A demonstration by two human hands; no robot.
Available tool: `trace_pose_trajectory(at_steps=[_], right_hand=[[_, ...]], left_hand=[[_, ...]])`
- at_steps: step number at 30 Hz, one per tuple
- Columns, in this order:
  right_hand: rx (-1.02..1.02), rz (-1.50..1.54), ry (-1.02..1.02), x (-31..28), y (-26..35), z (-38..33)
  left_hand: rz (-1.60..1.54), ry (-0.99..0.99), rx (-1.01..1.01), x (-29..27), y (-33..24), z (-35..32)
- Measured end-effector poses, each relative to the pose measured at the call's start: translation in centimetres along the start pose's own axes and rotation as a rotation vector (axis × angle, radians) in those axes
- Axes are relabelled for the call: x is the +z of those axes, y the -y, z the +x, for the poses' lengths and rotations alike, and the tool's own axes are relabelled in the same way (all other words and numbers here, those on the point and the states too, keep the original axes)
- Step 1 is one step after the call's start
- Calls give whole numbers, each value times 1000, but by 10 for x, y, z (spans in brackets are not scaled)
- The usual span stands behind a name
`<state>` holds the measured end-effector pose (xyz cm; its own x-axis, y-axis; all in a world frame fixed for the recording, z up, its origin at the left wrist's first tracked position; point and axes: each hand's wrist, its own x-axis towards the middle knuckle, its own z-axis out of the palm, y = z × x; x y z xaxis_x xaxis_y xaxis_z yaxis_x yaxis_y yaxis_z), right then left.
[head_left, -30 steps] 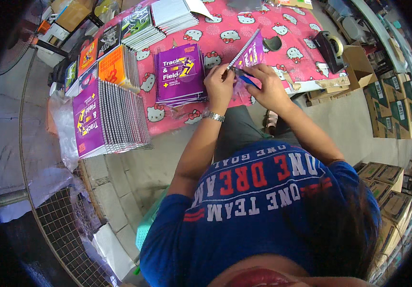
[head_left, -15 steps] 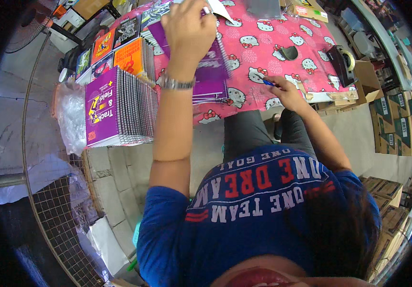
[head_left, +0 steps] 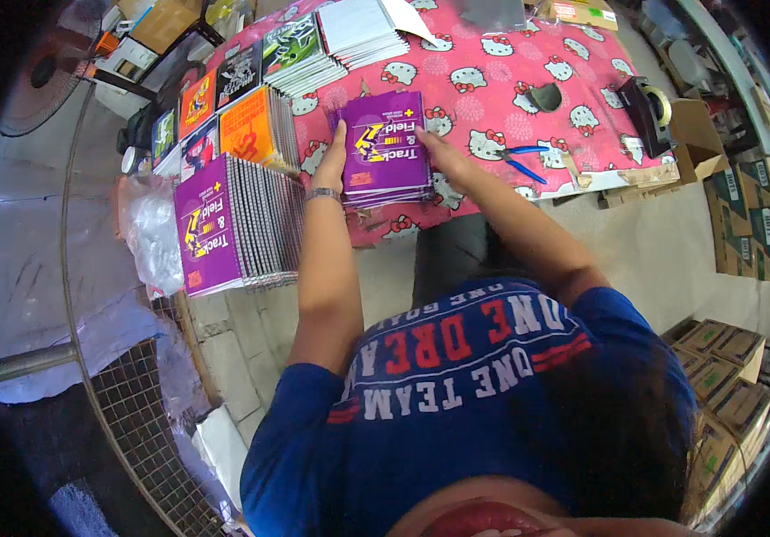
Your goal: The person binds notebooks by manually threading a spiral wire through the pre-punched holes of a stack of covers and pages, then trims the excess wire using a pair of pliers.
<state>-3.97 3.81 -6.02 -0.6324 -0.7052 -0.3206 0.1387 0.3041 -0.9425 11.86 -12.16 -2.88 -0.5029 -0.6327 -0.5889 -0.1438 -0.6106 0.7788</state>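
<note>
A small stack of purple spiral notebooks (head_left: 387, 148) lies in front of me at the near edge of the table. My left hand (head_left: 333, 164) lies along its left side, and my right hand (head_left: 445, 161) grips the right side, so the stack is held between them. Blue-handled pliers (head_left: 524, 163) rest open on the tablecloth, right of my right hand. A taller pile of the same purple notebooks (head_left: 210, 224) stands at the table's left corner, its wire bindings on the right.
Orange notebooks (head_left: 249, 130), green notebooks (head_left: 291, 54) and white-topped notebooks (head_left: 362, 31) stand in piles at the far left. On the pink tablecloth (head_left: 492, 80) are a dark curved piece (head_left: 544, 97) and a black tape dispenser (head_left: 644, 116). Cartons (head_left: 747, 224) are stacked at right.
My left hand has come down from the far side with a purple notebook, which now lies on the stack. My right hand has let go of the pliers and moved left to the notebooks.
</note>
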Motion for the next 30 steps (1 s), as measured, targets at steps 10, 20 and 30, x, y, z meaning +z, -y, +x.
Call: trace_pose_trajectory(at_steps=[10,20,30], right_hand=[[518,483,583,-5,36,-6],[-313,412,126,-204,23,-119],[-440,107,-339,-348,-80,-131]], left_hand=[[-164,-25,-98,-6,17,-52],[-23,511,295,174,39,-115],[920,990,426,355,38,-53]])
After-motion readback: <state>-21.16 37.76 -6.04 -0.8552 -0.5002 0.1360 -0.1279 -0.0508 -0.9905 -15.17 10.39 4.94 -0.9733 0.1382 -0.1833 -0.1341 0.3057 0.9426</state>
